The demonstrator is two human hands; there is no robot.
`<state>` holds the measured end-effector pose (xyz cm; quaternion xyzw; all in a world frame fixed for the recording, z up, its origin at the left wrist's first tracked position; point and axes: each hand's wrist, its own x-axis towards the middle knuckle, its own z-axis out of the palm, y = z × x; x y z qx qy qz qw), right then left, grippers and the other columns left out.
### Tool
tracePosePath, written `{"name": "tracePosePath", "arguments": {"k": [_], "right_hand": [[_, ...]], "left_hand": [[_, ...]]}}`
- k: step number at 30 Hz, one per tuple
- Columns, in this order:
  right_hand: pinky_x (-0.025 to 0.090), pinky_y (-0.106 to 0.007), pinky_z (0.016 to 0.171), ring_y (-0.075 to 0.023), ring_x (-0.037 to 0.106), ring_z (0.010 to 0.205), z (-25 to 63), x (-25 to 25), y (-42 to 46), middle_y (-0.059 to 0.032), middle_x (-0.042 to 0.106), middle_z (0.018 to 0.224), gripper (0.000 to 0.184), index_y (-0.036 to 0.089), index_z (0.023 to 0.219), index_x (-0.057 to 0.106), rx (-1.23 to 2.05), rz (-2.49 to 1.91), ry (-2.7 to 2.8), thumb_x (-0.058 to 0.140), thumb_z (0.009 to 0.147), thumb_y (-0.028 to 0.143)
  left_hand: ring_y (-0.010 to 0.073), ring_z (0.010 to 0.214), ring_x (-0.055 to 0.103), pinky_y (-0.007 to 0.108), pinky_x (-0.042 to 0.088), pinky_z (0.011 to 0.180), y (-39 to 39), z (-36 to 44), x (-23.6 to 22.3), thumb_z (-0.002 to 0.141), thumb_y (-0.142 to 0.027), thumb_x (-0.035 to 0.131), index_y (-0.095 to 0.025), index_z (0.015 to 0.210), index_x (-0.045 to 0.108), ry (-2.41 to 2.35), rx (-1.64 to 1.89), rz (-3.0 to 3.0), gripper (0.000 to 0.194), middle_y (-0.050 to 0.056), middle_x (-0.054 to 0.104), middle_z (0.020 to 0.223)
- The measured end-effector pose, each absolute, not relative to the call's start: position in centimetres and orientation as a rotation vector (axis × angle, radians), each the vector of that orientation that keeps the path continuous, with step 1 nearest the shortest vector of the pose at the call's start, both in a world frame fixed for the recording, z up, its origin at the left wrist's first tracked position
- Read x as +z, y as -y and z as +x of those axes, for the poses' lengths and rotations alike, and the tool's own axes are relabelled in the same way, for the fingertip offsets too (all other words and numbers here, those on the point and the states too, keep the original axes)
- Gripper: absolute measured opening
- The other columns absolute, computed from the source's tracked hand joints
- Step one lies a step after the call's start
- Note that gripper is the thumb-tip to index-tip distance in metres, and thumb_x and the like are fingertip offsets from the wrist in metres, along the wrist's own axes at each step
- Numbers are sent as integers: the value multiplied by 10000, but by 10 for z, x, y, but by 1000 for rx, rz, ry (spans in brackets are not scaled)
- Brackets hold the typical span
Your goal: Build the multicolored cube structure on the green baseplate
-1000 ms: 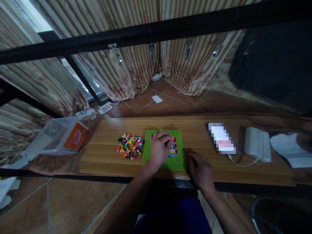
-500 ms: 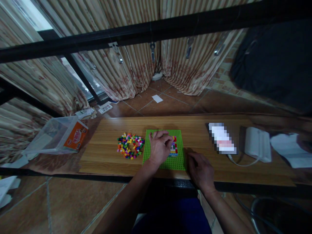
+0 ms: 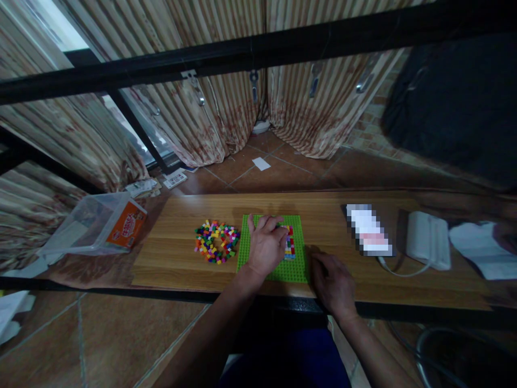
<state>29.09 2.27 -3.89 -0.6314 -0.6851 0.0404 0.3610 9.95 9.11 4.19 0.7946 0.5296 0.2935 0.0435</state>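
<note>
The coloured bricks (image 3: pixel 290 246) on the green baseplate (image 3: pixel 291 272) showed just right of the left hand (image 3: pixel 265 249), its fingers bunched narrow, and farther from the curled right hand (image 3: pixel 334 283), though whether either held anything I couldn't tell.

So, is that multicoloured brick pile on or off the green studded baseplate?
Off: the multicoloured brick pile lies on the brown wooden tabletop, left of the green studded baseplate.

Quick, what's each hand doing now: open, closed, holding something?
Left hand: over the green baseplate; whether it holds anything cannot be told.
Right hand: loosely curled beside the baseplate; whether fully closed cannot be told.
</note>
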Motion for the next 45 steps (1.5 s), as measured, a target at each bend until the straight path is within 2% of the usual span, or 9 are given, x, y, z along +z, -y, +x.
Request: {"name": "tracePosePath", "arguments": {"k": [8, 19, 27, 35, 45], "right_hand": [[523, -377, 828, -243, 678, 883, 291, -41, -23, -106, 744, 966, 291, 187, 992, 717, 89, -1628, 1764, 468, 981, 336], [522, -371, 840, -243, 680, 908, 291, -41, -23, -102, 743, 991, 282, 182, 1009, 715, 79, -1615, 1767, 469, 981, 317], [519, -370, 825, -244, 675, 894, 291, -40, -23, -108, 740, 982, 275, 182, 1005, 713, 100, -1626, 1766, 474, 977, 313], [518, -380, 833, -250, 674, 898, 291, -40, -22, -100, 737, 974, 275, 192, 1006, 707, 117, -1640, 1759, 468, 976, 323], [517, -382, 833, -248, 671, 897, 293, -42, -23, -102, 740, 977, 283, 195, 1010, 707, 115, -1628, 1787, 460, 973, 329]], "left_hand": [[235, 1135, 587, 586, 253, 1154, -90, 101, 42, 946, -237, 574, -246, 929, 706, -1669, 866, 2373, 133, 18, 712, 1203], [232, 1127, 588, 571, 261, 1139, -95, 105, 37, 918, -232, 621, -249, 853, 698, -1622, 911, 2353, 102, -2, 721, 1182], [214, 1076, 607, 563, 225, 1149, -94, 104, 37, 924, -245, 620, -265, 851, 708, -1624, 946, 2341, 116, -11, 753, 1091], [204, 1077, 612, 584, 142, 1191, -89, 102, 34, 924, -228, 623, -277, 853, 720, -1582, 927, 2503, 131, -34, 756, 1119], [227, 1136, 597, 577, 242, 1158, -86, 102, 28, 954, -228, 565, -262, 966, 717, -1587, 839, 2622, 156, 18, 741, 1170]]}}
